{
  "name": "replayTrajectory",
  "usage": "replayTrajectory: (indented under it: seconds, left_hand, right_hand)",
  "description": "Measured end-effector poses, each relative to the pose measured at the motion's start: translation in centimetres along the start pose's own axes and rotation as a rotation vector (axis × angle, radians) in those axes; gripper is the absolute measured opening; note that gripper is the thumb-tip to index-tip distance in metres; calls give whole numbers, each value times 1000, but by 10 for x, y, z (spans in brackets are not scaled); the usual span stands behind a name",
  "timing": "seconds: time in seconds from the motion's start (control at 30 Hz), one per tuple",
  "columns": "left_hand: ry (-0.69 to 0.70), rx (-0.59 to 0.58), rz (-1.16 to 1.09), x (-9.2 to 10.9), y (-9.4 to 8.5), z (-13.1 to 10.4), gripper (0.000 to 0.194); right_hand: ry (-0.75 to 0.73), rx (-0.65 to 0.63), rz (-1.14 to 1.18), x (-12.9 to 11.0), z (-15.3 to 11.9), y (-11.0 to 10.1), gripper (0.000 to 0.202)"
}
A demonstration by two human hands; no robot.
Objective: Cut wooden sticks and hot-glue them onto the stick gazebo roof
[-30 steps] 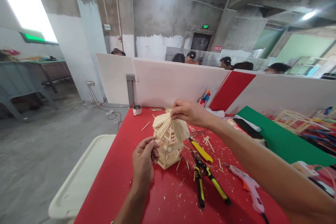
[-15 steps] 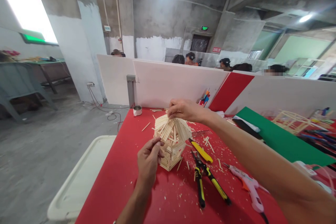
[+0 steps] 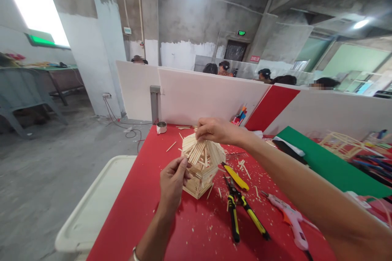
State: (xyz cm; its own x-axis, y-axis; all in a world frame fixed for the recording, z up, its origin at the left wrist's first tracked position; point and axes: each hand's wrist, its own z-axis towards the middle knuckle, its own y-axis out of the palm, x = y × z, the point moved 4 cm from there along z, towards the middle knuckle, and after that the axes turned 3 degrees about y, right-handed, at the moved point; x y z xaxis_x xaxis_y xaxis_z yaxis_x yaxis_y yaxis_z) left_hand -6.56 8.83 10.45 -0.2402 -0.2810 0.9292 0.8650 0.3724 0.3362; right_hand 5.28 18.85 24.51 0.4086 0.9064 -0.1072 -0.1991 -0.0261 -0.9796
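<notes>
A small model house [image 3: 200, 179] built of thin wooden sticks stands on the red table, its pointed roof [image 3: 216, 153] partly covered with sticks and gaps showing at the front. At the roof's peak, my right hand [image 3: 211, 129] is closed, fingertips pinching the upper end of a wooden stick [image 3: 192, 151]. My left hand [image 3: 174, 177] pinches at the lower left roof edge, thumb and forefinger closed on the stick's lower end. The fingers largely cover both ends. Right of the house lie yellow-and-black pliers [image 3: 234, 202] and a yellow-handled cutter [image 3: 235, 176].
A pink glue gun [image 3: 290, 220] rests at the right on the red table [image 3: 128, 216], among stick scraps. Behind are a tape roll [image 3: 161, 127], a white partition [image 3: 208, 98] and a green board [image 3: 330, 165]. A white stool [image 3: 94, 208] stands left. Several people sit beyond.
The view has shifted slightly. My left hand stays at the lower roof edge with its fingers a little higher, and my right hand remains at the peak.
</notes>
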Motion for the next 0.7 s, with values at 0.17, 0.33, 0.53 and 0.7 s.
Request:
replayTrajectory:
  seconds: [0.17,0.33,0.53,0.7]
  left_hand:
    - [-3,-21,-17,-1,1,2,27]
    - [-66,-48,-88,-1,4,3,28]
    - [-85,-52,-125,1,4,2,27]
    - [-103,-47,-141,-1,4,2,28]
  right_hand:
    - [-14,-19,10,-1,0,0,13]
    - [-25,-37,26,-1,1,2,14]
    - [-35,-46,49,-2,3,1,14]
    - [-53,-58,74,-4,5,1,15]
